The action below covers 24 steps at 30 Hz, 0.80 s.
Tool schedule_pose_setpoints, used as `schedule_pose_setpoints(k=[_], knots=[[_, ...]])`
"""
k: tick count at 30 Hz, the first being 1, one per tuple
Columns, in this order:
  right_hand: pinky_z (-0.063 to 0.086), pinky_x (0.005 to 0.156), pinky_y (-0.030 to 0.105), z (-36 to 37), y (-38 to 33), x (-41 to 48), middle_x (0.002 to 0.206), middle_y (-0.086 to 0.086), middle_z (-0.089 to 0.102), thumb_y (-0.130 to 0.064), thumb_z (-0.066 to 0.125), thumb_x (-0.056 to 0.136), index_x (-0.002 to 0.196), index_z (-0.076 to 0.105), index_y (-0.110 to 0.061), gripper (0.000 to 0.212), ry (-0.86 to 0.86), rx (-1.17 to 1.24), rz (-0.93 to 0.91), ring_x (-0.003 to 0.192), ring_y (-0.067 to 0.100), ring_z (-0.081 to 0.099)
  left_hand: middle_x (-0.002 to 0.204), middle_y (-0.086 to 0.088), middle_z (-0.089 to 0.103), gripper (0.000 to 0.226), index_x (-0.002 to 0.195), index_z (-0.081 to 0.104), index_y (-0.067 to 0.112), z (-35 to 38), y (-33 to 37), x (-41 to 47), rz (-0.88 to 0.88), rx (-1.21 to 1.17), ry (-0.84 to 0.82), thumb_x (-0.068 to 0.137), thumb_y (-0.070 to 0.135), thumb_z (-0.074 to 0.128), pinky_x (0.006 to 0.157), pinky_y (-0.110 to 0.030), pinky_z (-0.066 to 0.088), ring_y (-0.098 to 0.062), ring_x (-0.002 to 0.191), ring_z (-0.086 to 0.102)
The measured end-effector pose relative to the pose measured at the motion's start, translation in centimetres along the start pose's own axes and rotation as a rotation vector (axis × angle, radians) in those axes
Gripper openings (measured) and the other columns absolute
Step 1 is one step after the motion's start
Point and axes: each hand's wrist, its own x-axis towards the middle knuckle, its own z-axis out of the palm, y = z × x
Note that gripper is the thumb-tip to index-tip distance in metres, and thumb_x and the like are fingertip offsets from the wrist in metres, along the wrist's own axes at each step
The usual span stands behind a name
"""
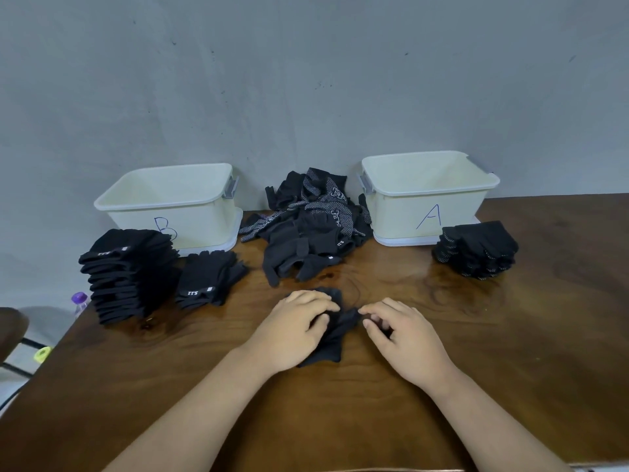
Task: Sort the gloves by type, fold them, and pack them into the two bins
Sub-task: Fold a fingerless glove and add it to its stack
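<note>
A black glove (335,338) lies crumpled on the wooden table (510,352) in front of me. My left hand (296,330) grips its left side with curled fingers. My right hand (401,338) pinches its right edge. A loose heap of unsorted black gloves (306,226), some dotted, sits between two cream bins. Bin B (173,202) stands at the left, bin A (425,195) at the right; I see nothing inside either. A tall stack of folded plain gloves (127,274) and a smaller stack (207,282) stand before bin B. Folded dotted gloves (476,250) lie beside bin A.
A grey wall rises right behind the bins. The table's left edge runs diagonally; beyond it stand a bottle with a purple cap (80,301), a yellow-green ring (42,354) and part of a dark chair (12,328).
</note>
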Motion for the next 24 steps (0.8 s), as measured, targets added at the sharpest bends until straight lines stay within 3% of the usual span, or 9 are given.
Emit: schedule_pose_setpoints(k=[3, 5, 8, 24], knots=[[0.046, 0.089, 0.029, -0.1, 0.0, 0.0, 0.093, -0.028, 0.055, -0.039, 0.06, 0.103, 0.119, 0.068, -0.044, 0.019, -0.007, 0.019, 0.019, 0.092, -0.004, 0.055, 0.172, 0.016, 0.022, 0.048, 0.159, 0.037, 0.047, 1.9, 1.3, 1.0, -0.059, 0.133, -0.048, 0.112, 0.053, 0.028, 0.132, -0.045, 0.007, -0.013, 0.162, 0.006], [0.047, 0.09, 0.03, -0.2, 0.0, 0.1, 0.093, -0.028, 0.055, -0.039, 0.061, 0.103, 0.119, 0.068, -0.045, 0.019, -0.007, 0.03, 0.029, 0.093, -0.003, 0.056, 0.176, 0.016, 0.002, 0.052, 0.164, 0.019, 0.051, 2.7, 1.4, 1.2, -0.075, 0.195, -0.105, 0.112, 0.056, 0.017, 0.132, -0.046, -0.006, -0.017, 0.163, -0.012], [0.048, 0.089, 0.03, -0.2, 0.1, 0.0, 0.094, -0.027, 0.057, -0.036, 0.062, 0.103, 0.119, 0.069, -0.045, 0.019, -0.002, 0.055, 0.04, 0.095, 0.0, 0.057, 0.175, 0.016, -0.013, 0.053, 0.164, 0.004, 0.054, 2.9, 1.1, 0.9, -0.091, 0.227, -0.139, 0.112, 0.058, 0.011, 0.13, -0.046, -0.014, -0.018, 0.16, -0.024], [0.048, 0.091, 0.029, 0.1, 0.4, 0.2, 0.094, -0.027, 0.059, -0.039, 0.062, 0.101, 0.118, 0.069, -0.046, 0.019, -0.026, -0.004, 0.047, 0.092, -0.003, 0.056, 0.172, 0.015, -0.024, 0.056, 0.163, -0.01, 0.052, 2.7, 0.1, -0.9, -0.127, 0.307, -0.146, 0.111, 0.058, 0.008, 0.129, -0.047, -0.016, -0.019, 0.157, -0.032]])
